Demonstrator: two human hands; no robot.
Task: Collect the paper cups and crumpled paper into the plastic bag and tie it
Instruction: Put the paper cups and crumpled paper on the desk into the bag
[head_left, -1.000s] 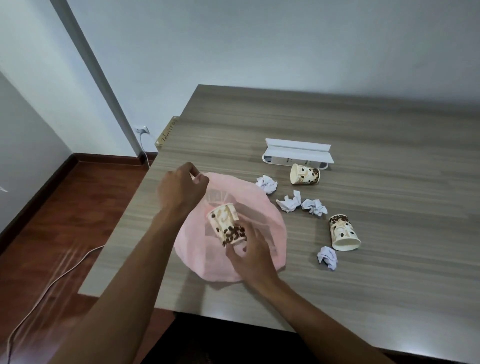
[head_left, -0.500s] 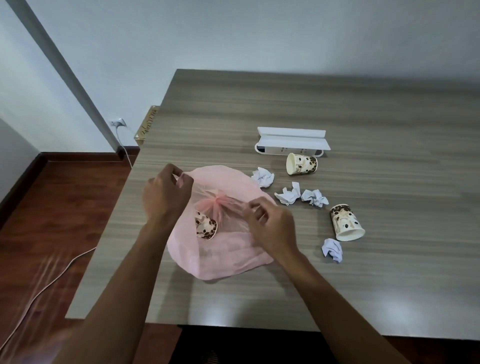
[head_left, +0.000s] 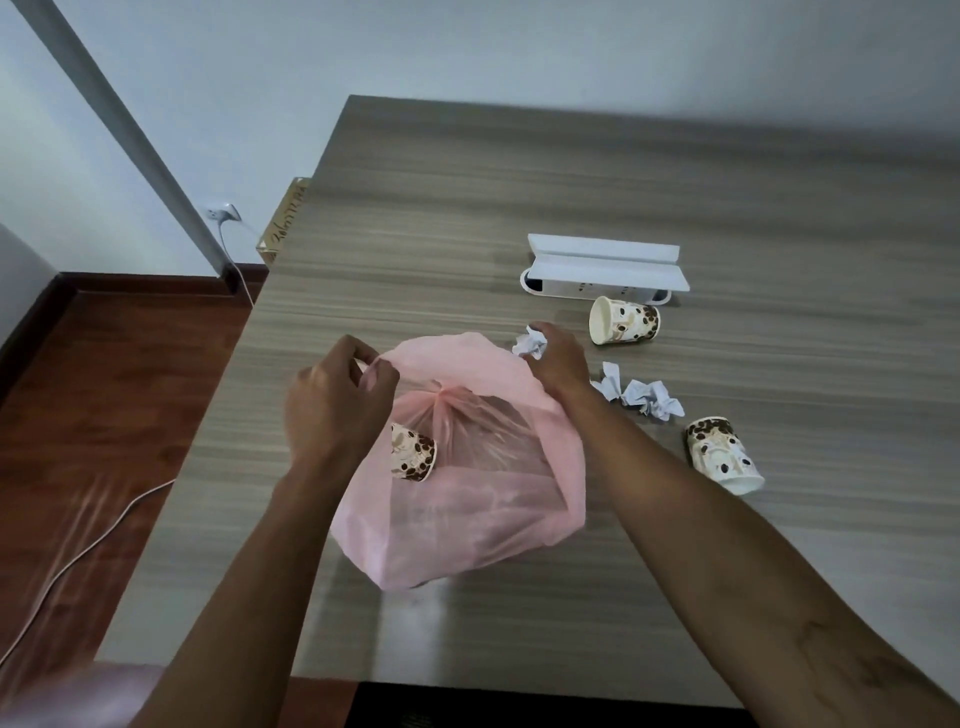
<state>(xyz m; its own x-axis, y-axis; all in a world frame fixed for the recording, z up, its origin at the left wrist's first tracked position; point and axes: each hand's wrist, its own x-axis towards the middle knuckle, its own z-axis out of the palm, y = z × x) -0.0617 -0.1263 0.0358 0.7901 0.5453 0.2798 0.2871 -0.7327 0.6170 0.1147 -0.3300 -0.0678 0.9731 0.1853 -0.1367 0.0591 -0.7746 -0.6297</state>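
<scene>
The pink plastic bag (head_left: 467, 499) lies open on the wooden table (head_left: 519, 182), with one paper cup (head_left: 413, 453) inside it. My left hand (head_left: 332, 405) pinches the bag's rim at its left side. My right hand (head_left: 558, 364) has reached past the bag's far right edge and closes its fingers on a crumpled paper ball (head_left: 531, 344). Two more crumpled papers (head_left: 644, 396) lie to the right. One paper cup (head_left: 623, 321) lies on its side near the white box; another (head_left: 722, 460) lies at the right.
A white box-like holder (head_left: 602, 267) sits behind the cups. The table's left edge drops to a red-brown floor (head_left: 104, 389) with a white cable (head_left: 78, 561). A wall socket (head_left: 223, 213) and a cardboard edge (head_left: 285, 218) are at the far left.
My right hand let go of the bag's middle and reached forward to the nearest crumpled paper. The bag mouth has opened wider. My left hand keeps its hold on the rim.
</scene>
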